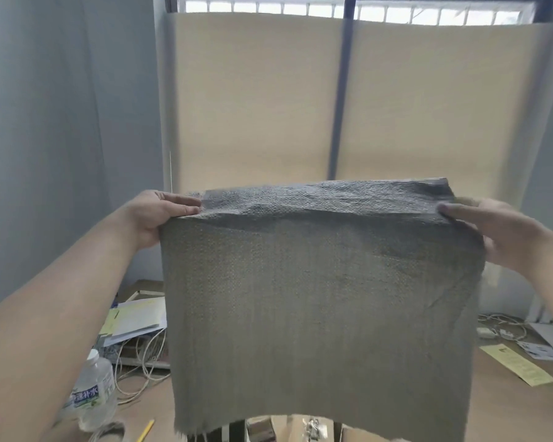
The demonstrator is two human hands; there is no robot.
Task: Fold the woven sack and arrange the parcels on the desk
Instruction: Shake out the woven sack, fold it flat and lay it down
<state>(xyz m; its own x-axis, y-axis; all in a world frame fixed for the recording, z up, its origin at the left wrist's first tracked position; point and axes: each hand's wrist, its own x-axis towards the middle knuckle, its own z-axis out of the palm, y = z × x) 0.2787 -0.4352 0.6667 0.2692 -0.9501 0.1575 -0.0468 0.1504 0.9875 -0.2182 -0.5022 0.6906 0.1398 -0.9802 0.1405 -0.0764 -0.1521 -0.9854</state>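
Note:
The grey woven sack (pixel 320 307) hangs in the air in front of me, folded over at its top, its frayed lower edge dangling just above the desk. My left hand (pixel 155 215) pinches the sack's upper left corner, thumb lying on the fold. At the upper right corner my right hand (pixel 492 228) holds the sack the same way. The sack hides the middle of the wooden desk (pixel 508 406). Brown parcels (pixel 313 429) show only as slivers under the sack's lower edge.
On the left of the desk lie a water bottle (pixel 93 393), a pencil (pixel 146 430), white cables (pixel 141 365) and a stack of papers (pixel 138 320). A yellow slip (pixel 517 365), leaflets and a charger cable (pixel 498 330) lie at the right. Covered windows stand behind.

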